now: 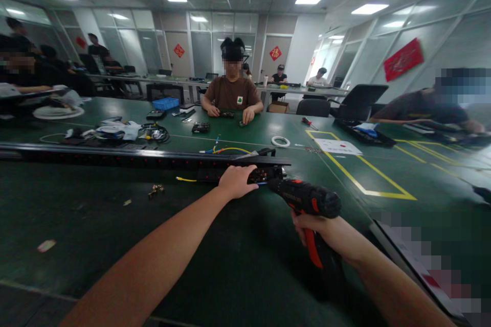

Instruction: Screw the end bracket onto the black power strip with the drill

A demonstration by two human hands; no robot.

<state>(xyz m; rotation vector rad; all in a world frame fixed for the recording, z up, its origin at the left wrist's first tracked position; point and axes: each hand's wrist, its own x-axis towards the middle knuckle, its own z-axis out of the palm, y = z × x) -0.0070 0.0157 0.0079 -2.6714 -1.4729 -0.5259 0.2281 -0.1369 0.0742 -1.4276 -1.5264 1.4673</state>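
My right hand (320, 227) is wrapped round the grip of a black and orange cordless drill (307, 199). The drill points left, its chuck close to the end of a black module (209, 176) with small metal parts inside. My left hand (238, 182) grips that module near its right end, thumb and fingers curved about it; the fingertips are partly hidden. A long black rail (115, 157) lies just behind, running to the left edge. From the module's left end sticks a yellow wire (186, 179). Whether the drill bit touches a screw cannot be seen.
Brass screws (156, 190) lie in a small heap left of my left arm. Behind the rail are bundled cables (155, 133), a white ring (280, 141), a screwdriver (309, 123) and a blue basket (165, 103). A person (232, 92) sits across the green table (215, 276).
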